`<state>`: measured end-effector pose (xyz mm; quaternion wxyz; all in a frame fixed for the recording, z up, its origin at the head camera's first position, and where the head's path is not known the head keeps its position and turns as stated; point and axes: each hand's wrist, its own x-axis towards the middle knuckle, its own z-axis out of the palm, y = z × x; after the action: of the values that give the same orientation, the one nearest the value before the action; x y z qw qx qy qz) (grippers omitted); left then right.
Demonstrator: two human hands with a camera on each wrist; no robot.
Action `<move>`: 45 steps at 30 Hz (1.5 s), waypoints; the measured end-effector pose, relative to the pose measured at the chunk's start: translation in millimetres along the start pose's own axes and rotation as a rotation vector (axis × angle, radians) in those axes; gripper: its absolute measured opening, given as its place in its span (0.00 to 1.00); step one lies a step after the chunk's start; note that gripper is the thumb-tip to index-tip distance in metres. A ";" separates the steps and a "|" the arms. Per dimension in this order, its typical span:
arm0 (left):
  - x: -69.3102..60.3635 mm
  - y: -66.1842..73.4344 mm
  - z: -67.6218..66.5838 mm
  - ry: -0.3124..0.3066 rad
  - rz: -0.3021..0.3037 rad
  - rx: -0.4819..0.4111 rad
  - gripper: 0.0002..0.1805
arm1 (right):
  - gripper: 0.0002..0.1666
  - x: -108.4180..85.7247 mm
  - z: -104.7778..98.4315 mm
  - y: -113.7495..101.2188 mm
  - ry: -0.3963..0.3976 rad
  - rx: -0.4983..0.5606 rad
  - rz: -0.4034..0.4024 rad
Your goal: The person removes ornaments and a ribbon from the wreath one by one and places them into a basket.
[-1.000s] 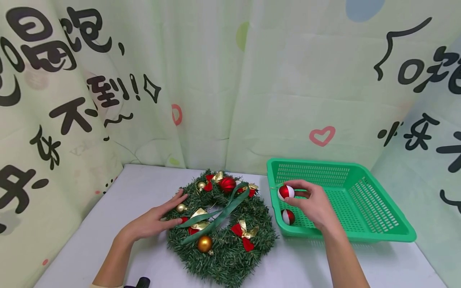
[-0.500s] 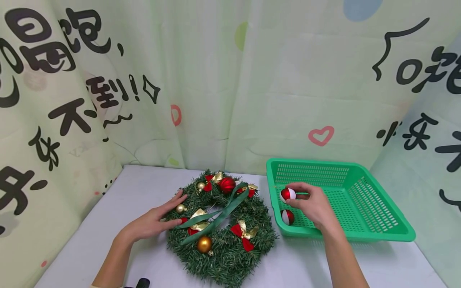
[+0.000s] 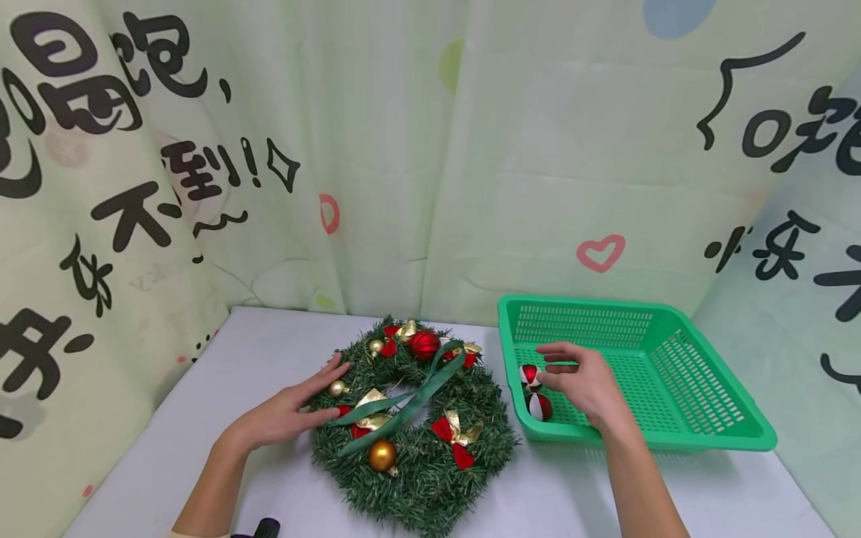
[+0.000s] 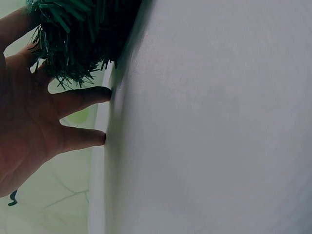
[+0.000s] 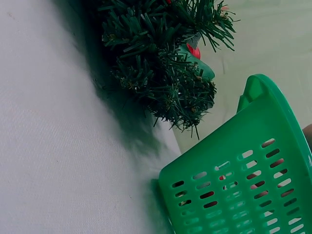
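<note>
Hanging at the far left and running behind everything, a pale green curtain (image 3: 518, 149) carries black lettering. At the lower left edge of the view, a dark object (image 3: 267, 529) shows only in part near a pale sleeve. The left hand (image 3: 289, 412) comes next, fingers spread, resting against the left side of a green wreath (image 3: 424, 482); in the left wrist view, two of its fingertips reach down to the white desk (image 3: 269, 351). The wreath lies flat on the desk, dressed with small gold baubles (image 3: 338, 388), an orange-gold bauble (image 3: 382, 456) toward the front, a red bauble (image 3: 425, 345) toward the back, and red and gold bows (image 3: 457, 437). A green ribbon (image 3: 430, 388) crosses its centre. Just right of the wreath stands a green basket (image 3: 699, 442) with slotted walls. In its left end lie two red and white balls (image 3: 540, 407), one behind the other. The right hand (image 3: 585, 379) is over the basket beside them, fingers extended and thumb apart, pinching nothing; whether the thumb touches the rear ball cannot be told.
</note>
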<state>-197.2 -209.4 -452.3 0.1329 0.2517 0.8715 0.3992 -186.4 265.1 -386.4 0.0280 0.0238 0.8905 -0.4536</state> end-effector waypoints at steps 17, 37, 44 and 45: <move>-3.4 1.8 1.2 -0.001 -0.013 -0.012 0.41 | 0.28 -1.0 0.3 -0.9 -0.005 0.013 -0.013; -1.9 0.9 -0.1 0.001 0.003 0.000 0.41 | 0.28 -6.3 1.2 -12.2 0.016 0.035 -0.042; -0.8 1.5 0.0 0.001 0.001 0.004 0.41 | 0.27 -9.2 -0.2 -18.2 0.031 0.028 -0.054; -0.6 1.6 -0.1 0.001 0.001 0.003 0.41 | 0.27 -9.7 -0.3 -19.3 0.031 0.029 -0.058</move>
<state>-196.2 -208.9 -450.9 0.1320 0.2522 0.8721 0.3980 -178.0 253.8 -370.0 0.0007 0.0053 0.8844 -0.4667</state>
